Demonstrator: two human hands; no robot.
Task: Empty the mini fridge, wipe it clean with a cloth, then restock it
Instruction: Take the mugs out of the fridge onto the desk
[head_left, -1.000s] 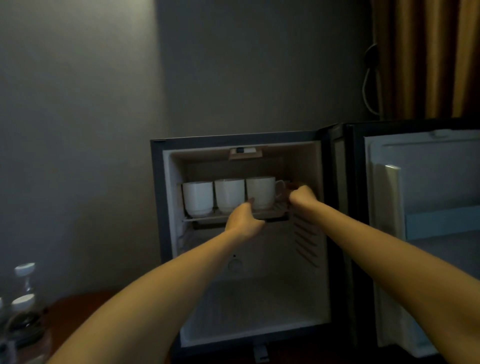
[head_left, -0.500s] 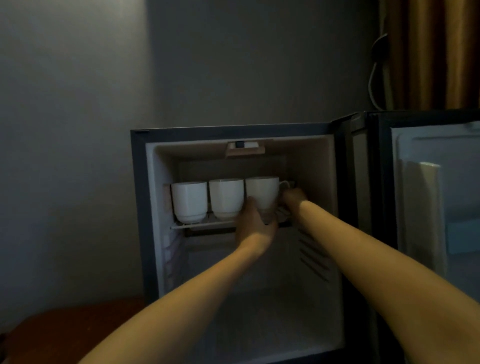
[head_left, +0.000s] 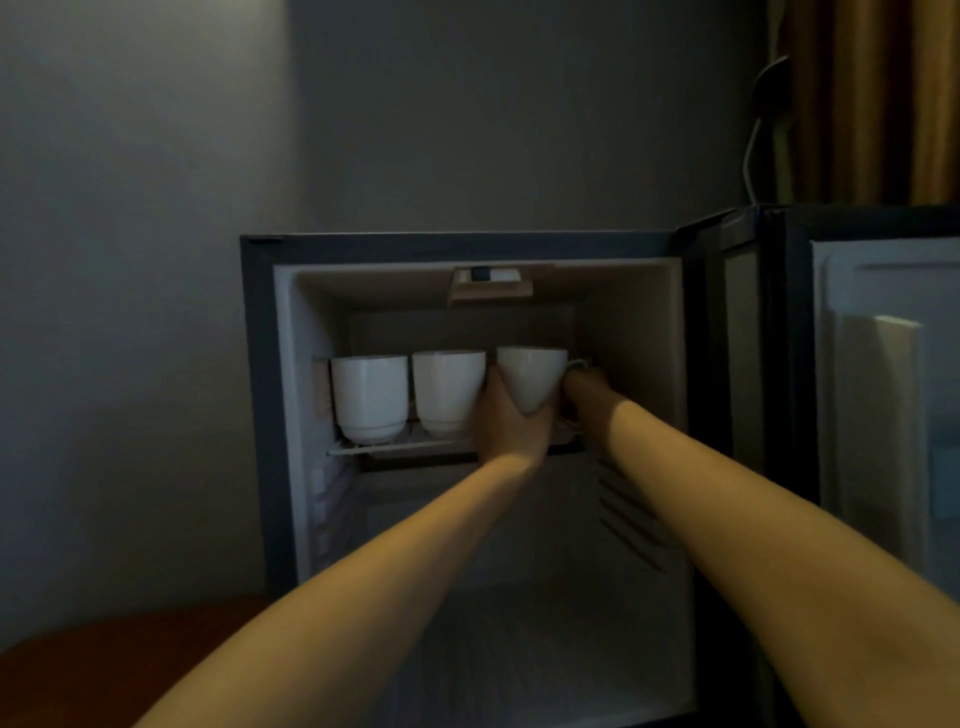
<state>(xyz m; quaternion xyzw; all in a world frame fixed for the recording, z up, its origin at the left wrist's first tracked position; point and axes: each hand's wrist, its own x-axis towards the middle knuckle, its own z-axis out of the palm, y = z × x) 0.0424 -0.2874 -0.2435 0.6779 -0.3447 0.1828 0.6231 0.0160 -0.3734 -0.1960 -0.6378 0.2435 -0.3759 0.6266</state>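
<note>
Three mugs in mini fridge, left hand cupping rightmost mug, right hand beside it, grip hidden

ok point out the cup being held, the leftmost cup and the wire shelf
held cup (head_left: 530, 379), head view, front wall above the fingers
leftmost cup (head_left: 370, 397), head view, middle of front wall
wire shelf (head_left: 395, 447), head view, front rail

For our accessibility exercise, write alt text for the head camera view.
Two bare hands reach into an open mini fridge; the left hand grips the rightmost cup of three white ones along its wire shelf, the right hand by that cup's handle.
</note>
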